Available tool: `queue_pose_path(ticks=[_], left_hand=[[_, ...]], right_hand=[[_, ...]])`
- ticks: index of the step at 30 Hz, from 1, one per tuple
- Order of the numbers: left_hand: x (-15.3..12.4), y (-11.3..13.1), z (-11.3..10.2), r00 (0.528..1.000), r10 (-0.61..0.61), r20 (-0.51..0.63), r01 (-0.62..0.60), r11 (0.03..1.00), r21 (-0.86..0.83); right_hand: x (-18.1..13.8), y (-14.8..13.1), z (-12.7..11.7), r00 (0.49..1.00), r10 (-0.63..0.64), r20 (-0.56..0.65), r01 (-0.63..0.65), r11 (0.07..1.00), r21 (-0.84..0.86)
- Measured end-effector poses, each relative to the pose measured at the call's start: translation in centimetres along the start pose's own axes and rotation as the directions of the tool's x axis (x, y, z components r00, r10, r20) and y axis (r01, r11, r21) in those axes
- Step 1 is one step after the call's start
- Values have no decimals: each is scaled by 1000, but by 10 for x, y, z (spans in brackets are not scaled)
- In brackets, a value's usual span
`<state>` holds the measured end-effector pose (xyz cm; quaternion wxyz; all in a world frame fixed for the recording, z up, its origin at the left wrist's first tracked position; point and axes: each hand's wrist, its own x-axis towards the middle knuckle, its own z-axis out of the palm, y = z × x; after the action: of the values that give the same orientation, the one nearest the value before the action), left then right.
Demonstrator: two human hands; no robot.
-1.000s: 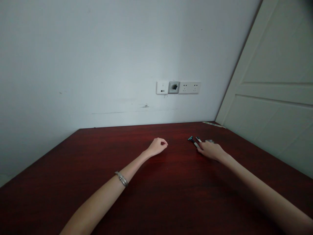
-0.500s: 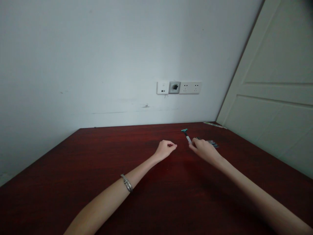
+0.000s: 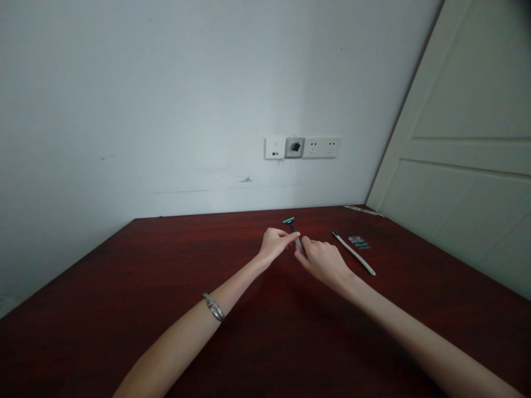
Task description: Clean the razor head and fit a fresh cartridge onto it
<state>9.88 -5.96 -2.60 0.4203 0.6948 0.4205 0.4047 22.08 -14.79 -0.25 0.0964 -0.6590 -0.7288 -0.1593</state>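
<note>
My right hand (image 3: pixel 322 260) is closed round the handle of a razor (image 3: pixel 291 225) with a teal head, held just above the dark red table (image 3: pixel 124 287). The razor's head points away from me, towards the wall. My left hand (image 3: pixel 274 244) is curled, and its fingertips meet the razor's handle just below the head. A silver bracelet (image 3: pixel 214 307) sits on my left wrist. To the right of my hands a long white stick with a dark tip (image 3: pixel 354 253) lies on the table, and beside it a small teal cartridge pack (image 3: pixel 359 241).
A white wall with a row of sockets (image 3: pixel 302 147) stands behind the table. A pale door (image 3: pixel 464 166) closes off the right side. A thin strip (image 3: pixel 364 210) lies at the table's far right corner.
My right hand lifted the razor from the right side and carried it left to the middle. My left hand moved right to meet it. The white stick and cartridge pack are now uncovered.
</note>
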Motion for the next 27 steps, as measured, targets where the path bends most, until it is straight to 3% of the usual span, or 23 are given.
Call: queue_pose_path(ticks=[18,22,27], left_hand=[[1,10,-5,997,-75,3,74,995,66],[10,8,-23,996,-88,-15,89,988,128],[18,3,-55,996,-72,-50,82,968,238]], right_hand=[[5,-9,-2,999,0,54,-1,1000,30],[5,7,0,999,42,12,-42,999,7],[13,52,9,984,175,25,-174,984,-28]])
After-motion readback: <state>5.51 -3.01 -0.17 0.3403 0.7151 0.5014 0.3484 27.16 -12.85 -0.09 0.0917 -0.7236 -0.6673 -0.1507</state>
